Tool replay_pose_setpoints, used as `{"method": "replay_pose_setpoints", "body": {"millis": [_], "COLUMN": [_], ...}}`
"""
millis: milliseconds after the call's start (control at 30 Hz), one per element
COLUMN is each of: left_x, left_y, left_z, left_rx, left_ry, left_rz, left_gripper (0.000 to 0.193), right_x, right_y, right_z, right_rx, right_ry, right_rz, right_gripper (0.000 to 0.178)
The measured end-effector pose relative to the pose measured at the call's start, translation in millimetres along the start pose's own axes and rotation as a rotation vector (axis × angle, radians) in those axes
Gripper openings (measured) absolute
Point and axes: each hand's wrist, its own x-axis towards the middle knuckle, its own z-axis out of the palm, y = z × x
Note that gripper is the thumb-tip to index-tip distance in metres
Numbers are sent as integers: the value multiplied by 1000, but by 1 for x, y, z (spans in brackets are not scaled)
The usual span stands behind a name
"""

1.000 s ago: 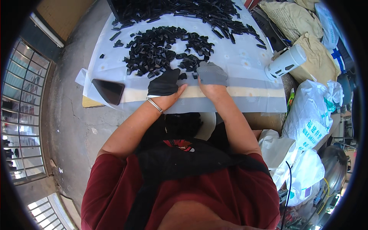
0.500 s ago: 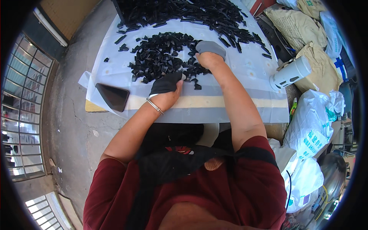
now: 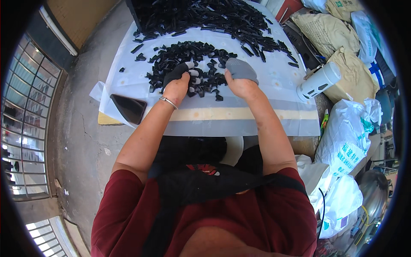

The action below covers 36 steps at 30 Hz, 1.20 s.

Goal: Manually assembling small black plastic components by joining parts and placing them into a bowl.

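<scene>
Small black curved pieces (image 3: 171, 56), apparently plastic, lie in a loose pile on the sheet-covered table (image 3: 205, 115). At the pile's near left, my left hand (image 3: 177, 81), in a black glove with pale fingertips, rests among the pieces with its fingers apart. A metal bangle (image 3: 168, 102) circles that wrist. My right hand (image 3: 242, 78), in a grey glove, is at the pile's right edge, back of the hand up and thumb toward the pieces. Its fingers are mostly hidden, so I cannot see whether it holds any. Several pieces lie between my hands.
A larger heap of long black strips (image 3: 205, 19) covers the table's far side. A dark phone (image 3: 129, 108) lies at the left edge. A white tumbler (image 3: 319, 80) stands at the right edge, beside paper sacks (image 3: 327, 36) and white plastic bags (image 3: 349, 132).
My left hand has moved forward into the near side of the pile. My right hand has drawn back toward me and slightly right. Some pieces between them have shifted.
</scene>
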Motion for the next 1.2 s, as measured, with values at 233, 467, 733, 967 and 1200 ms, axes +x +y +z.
{"method": "replay_pose_setpoints", "body": {"millis": [233,467,733,967,1200], "left_x": [3,-9,-27,-36,-47], "left_y": [-4,5,21,31,36], "left_z": [18,37,34,17,25], "left_rx": [397,341,631,518,357], "left_ry": [213,219,139,-42,83], "left_rz": [414,350,474,382,262], "left_gripper": [24,23,28,37,43], "right_x": [-31,-16,-17,-43,-81], "right_y": [-54,-56,-42,-44,-58], "right_z": [10,23,22,-8,-13], "right_rx": [198,188,263,406,303], "right_ry": [198,311,292,174,265], "right_rz": [-104,-160,-180,-194,-128], "right_gripper": [21,17,18,30,29]}}
